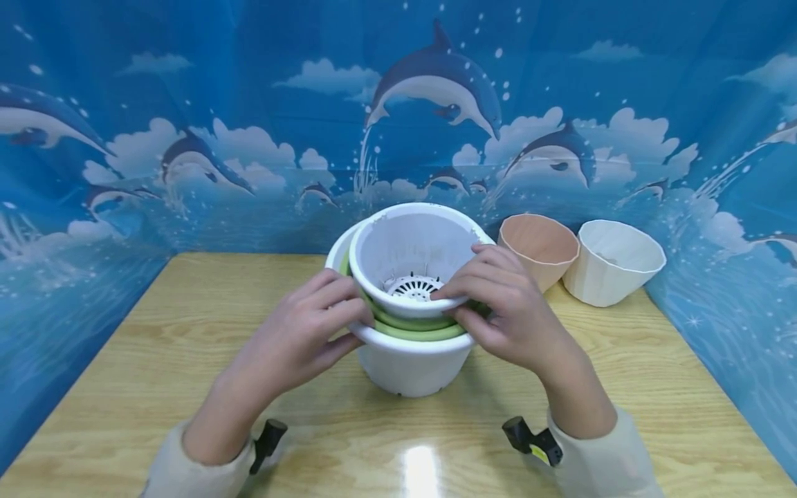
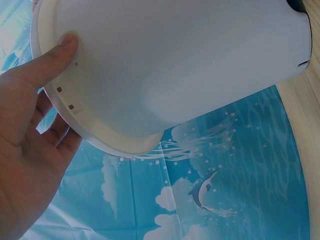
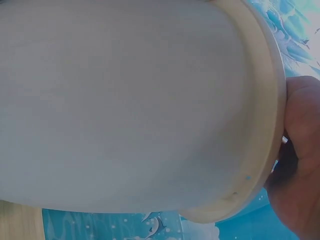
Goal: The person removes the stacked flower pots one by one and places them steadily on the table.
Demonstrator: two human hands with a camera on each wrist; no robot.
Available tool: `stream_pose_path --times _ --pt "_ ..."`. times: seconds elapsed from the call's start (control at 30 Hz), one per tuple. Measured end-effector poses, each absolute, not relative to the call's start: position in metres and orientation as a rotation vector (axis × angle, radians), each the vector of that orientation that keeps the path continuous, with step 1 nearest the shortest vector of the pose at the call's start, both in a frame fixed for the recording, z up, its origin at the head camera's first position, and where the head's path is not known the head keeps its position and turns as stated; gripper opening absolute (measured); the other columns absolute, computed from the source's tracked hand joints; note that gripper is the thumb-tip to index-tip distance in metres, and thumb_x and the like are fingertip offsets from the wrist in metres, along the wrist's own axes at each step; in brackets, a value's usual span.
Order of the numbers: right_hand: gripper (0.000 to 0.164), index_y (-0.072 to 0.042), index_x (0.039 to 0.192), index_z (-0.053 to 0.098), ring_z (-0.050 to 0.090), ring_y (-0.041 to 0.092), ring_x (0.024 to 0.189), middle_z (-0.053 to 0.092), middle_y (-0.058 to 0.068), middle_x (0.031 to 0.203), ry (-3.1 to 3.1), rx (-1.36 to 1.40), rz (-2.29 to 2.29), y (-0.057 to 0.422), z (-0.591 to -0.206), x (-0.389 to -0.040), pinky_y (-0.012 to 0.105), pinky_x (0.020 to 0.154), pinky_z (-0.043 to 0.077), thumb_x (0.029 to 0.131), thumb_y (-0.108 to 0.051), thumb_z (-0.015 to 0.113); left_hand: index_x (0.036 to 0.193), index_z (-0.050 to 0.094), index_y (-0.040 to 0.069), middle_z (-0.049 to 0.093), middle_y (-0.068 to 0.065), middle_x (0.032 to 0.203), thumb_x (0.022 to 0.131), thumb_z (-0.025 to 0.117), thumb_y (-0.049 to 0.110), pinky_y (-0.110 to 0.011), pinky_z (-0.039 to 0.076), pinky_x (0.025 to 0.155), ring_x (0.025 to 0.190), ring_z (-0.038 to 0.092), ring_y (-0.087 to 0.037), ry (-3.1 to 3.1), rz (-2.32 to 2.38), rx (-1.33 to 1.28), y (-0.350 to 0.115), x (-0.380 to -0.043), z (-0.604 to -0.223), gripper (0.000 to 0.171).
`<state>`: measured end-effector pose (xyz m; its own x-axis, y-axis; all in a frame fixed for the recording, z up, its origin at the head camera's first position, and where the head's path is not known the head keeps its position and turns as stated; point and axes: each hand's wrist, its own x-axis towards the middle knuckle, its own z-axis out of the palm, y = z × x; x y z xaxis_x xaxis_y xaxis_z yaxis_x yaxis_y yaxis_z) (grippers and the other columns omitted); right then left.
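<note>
A stack of round plastic flowerpots stands on the table between my hands. Its large outer white pot (image 1: 411, 370) holds a green pot (image 1: 429, 335), whose rim shows as a light green band. Topmost is a smaller white pot (image 1: 414, 238) with a slotted bottom, tilted in the stack. My left hand (image 1: 311, 321) grips the outer pot's rim at the left; in the left wrist view its thumb (image 2: 65, 47) lies on the outside wall. With fingers inside and thumb below, my right hand (image 1: 507, 304) pinches the top white pot's rim at the right front.
Behind the right hand stand a peach-coloured ribbed pot (image 1: 538, 242) and a cream ribbed pot (image 1: 604, 283), side by side on the wooden table (image 1: 205, 311). A blue dolphin-print curtain (image 1: 249, 83) closes off the back and both sides.
</note>
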<state>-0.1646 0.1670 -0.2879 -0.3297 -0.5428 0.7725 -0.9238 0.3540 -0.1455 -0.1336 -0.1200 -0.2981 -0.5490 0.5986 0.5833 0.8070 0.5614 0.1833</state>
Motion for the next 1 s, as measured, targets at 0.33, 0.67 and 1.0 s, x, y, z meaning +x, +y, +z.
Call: stream_pose_path --times 0.33,0.67,1.0 --pt "0.017 -0.014 0.093 0.076 0.06 0.021 0.092 0.072 -0.001 0.087 -1.956 1.231 0.762 0.1647 -0.2876 -0.1632 0.045 0.106 0.039 0.079 -0.006 0.07 0.092 0.067 0.023 0.064 0.009 0.103 0.077 0.087 0.017 -0.03 0.056 0.086 0.103 0.055 -0.012 -2.338 -0.606 -1.13 -0.1197 -0.1338 -0.2984 0.025" --pt "0.013 -0.012 0.095 0.077 0.059 0.023 0.093 0.072 0.0 0.089 -1.923 1.191 0.705 0.1648 -0.2861 -0.1621 0.05 0.106 0.039 0.083 -0.011 0.072 0.092 0.068 0.022 0.064 0.009 0.102 0.076 0.087 0.016 -0.03 0.056 0.087 0.103 0.055 -0.012 -2.344 -0.607 -1.125 -0.1197 -0.1334 -0.2982 0.026" --pt "0.012 -0.011 0.095 0.077 0.059 0.026 0.092 0.073 0.002 0.089 -1.881 1.14 0.67 0.164 -0.2831 -0.1614 0.051 0.103 0.041 0.088 -0.016 0.069 0.092 0.068 0.022 0.065 0.009 0.102 0.076 0.088 0.016 -0.03 0.056 0.086 0.103 0.055 -0.011 -2.348 -0.607 -1.12 -0.1202 -0.1337 -0.2981 0.026"
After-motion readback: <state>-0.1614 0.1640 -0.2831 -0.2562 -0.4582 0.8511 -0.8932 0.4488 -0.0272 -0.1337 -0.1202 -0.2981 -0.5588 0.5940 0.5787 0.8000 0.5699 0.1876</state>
